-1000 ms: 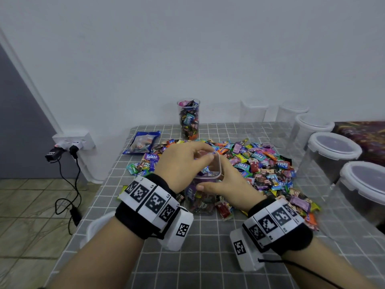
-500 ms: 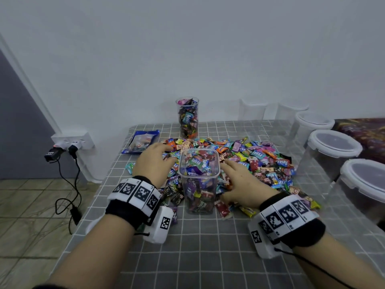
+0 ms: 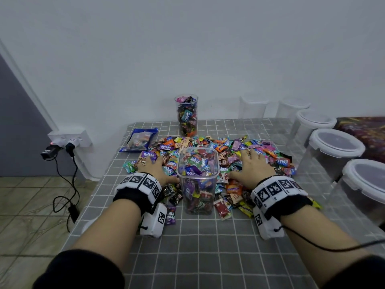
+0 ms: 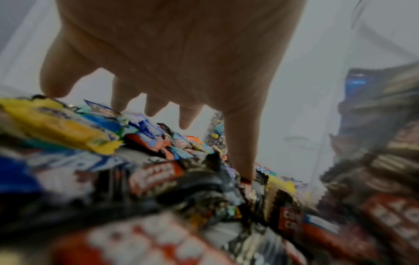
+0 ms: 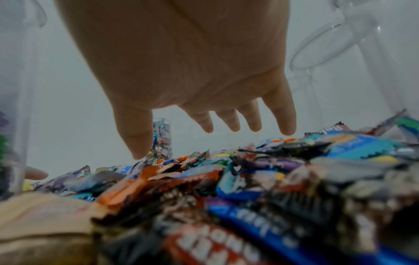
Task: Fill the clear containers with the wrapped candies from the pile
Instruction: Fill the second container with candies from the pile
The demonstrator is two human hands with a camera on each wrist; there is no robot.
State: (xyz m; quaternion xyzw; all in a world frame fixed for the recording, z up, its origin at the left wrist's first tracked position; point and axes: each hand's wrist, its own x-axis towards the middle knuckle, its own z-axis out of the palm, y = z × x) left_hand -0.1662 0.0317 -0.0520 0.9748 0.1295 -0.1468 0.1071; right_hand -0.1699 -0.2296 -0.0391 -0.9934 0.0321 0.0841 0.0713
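Clear square plastic container (image 3: 197, 180) stood nearly full while the left hand (image 3: 155, 171) at nine o'clock and right hand (image 3: 251, 168) at three o'clock lay spread, fingers released, on the pile of colourful wrapped candies (image 3: 229, 155), likely about to scoop more.

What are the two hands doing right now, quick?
Left hand: open, fingers spread on the candy pile, holding nothing.
Right hand: open, spread over the pile, holding nothing.

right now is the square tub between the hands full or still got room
Full, or very nearly. In the head view the square tub holds wrapped candies up to about its open rim. It stands upright with no lid on.
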